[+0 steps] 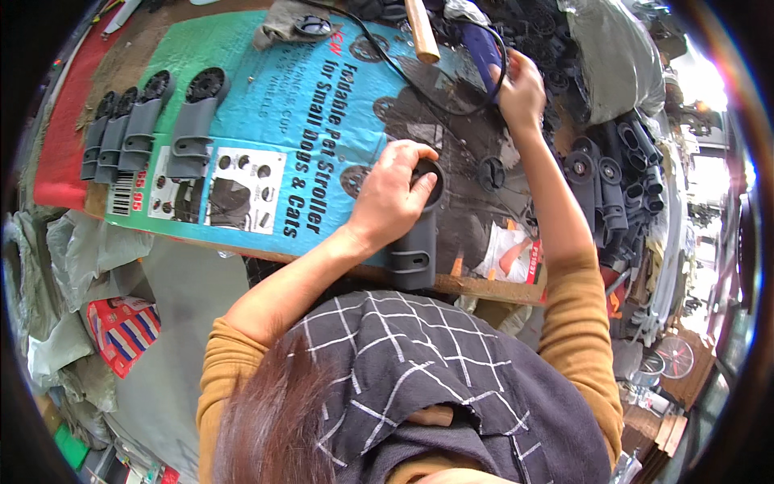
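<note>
My left hand (395,194) is wrapped round the black round top of a dark grey plastic joint piece (413,254), whose lower sleeve juts past the board's near edge. Up and to the right, my right hand (522,93) has its fingers closed against a blue tool (481,47) beside a looping black cord; its working end is hidden. Between the hands, a small black round part (491,173) lies on the printed cardboard sheet (322,145). Several similar grey joint pieces (193,121) with black discs stand in a row at the left.
A hammer's wooden handle (421,32) lies at the far edge, left of the blue tool. Grey tubular parts (633,161) are piled at the right, near a plastic bag (617,64). A grey cloth (290,24) lies at the back. Plastic wrapping (64,282) hangs at the left.
</note>
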A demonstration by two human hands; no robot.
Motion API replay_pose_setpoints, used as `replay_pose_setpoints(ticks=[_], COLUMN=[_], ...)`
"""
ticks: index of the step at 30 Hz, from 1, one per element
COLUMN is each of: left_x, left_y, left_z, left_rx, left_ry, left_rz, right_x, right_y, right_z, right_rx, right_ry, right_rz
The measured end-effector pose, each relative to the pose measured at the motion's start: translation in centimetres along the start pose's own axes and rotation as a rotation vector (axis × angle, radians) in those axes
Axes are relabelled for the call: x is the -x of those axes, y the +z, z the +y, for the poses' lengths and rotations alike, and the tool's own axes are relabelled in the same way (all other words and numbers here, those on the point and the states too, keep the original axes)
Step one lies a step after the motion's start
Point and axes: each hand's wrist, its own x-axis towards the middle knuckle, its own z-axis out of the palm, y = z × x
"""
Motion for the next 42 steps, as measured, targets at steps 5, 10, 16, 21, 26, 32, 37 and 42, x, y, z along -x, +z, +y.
replay_pose_setpoints(ticks=[5,10,16,21,26,32,37,42], left_x=[-1.7,-4.3,-6.5,-6.3,-4.8,-1.8,-1.1,-0.9], left_y=[0.1,-0.4,-19.4,-25.8,-18.6,-3.5,-0.3,-1.7], left_z=[2.4,4.9,-2.9,-4.6,0.7,3.0,3.1,2.5], left_rx=[0.006,-0.007,-1.07,-1.098,-0.778,-0.536,-0.523,-0.521], left_ry=[0.059,0.305,0.1,-0.389,-0.23,-0.232,-0.271,-0.092], left_rz=[0.231,0.132,0.234,0.019,-0.087,-0.287,-0.291,-0.193], right_x=[11.9,16.3,19.8,22.0,19.7,13.1,7.9,7.3], right_y=[-9.5,-11.4,-18.6,-20.4,-20.2,-15.2,-8.6,-8.7], right_z=[-11.3,-10.8,-0.3,5.7,5.8,4.4,6.4,6.9], right_rx=[-0.476,-0.386,0.027,0.268,0.623,0.435,0.575,0.558], right_ry=[0.019,0.235,0.635,0.569,0.477,0.072,0.109,0.092], right_rz=[-0.421,-0.303,-0.049,-0.099,-0.144,0.086,-0.145,-0.113])
